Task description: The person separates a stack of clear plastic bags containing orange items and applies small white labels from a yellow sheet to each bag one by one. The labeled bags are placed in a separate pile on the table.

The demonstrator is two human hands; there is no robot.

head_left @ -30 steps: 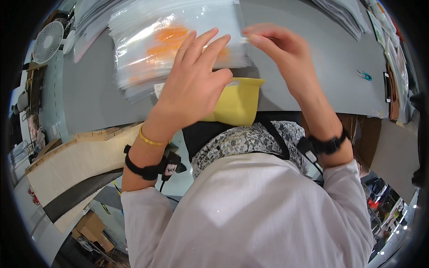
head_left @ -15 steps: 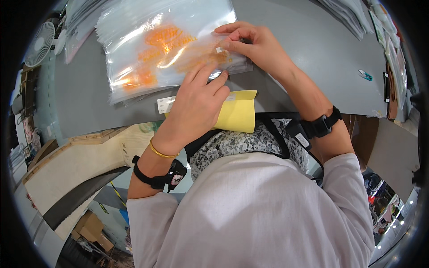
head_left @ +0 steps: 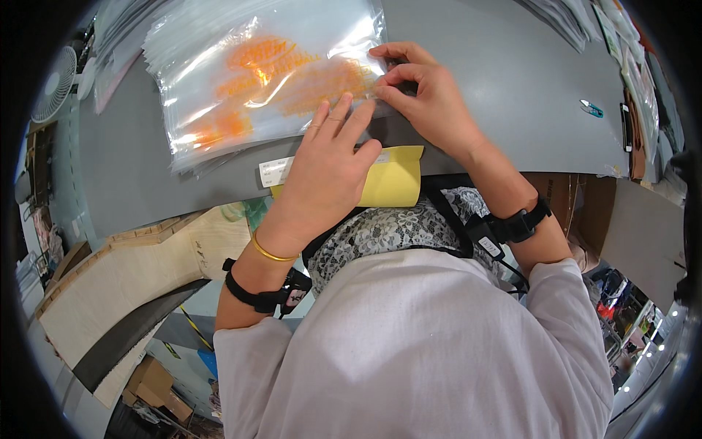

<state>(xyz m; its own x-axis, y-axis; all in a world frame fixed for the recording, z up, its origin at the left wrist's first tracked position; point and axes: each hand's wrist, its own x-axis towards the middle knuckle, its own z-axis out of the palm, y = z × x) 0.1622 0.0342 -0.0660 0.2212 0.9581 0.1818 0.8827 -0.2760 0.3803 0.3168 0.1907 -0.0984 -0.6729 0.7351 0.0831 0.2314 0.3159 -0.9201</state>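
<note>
A stack of clear plastic bags [head_left: 197, 102] with orange print lies on the grey table. My left hand [head_left: 329, 164] is open, its fingers spread and the tips resting on the near edge of the top bag. My right hand [head_left: 428, 95] is closed in a pinch at the right edge of that bag, thumb and forefinger together on its film. Beneath my left hand, a yellow sheet [head_left: 395, 179] hangs over the table's front edge. A strip of white labels [head_left: 275, 173] shows beside it, partly covered by that hand.
Small teal thread snips [head_left: 591, 109] lie on the right of the table [head_left: 504, 80]. More plastic bags [head_left: 559, 18] are piled at the far right and far left. A white fan [head_left: 55, 84] stands at the left, and a wooden panel [head_left: 124, 278] sits below the table's left side.
The small white label seen at my right fingertips no longer shows. My right hand has shifted right to the bag's edge, and my left fingers have spread out. The view has shifted slightly.
</note>
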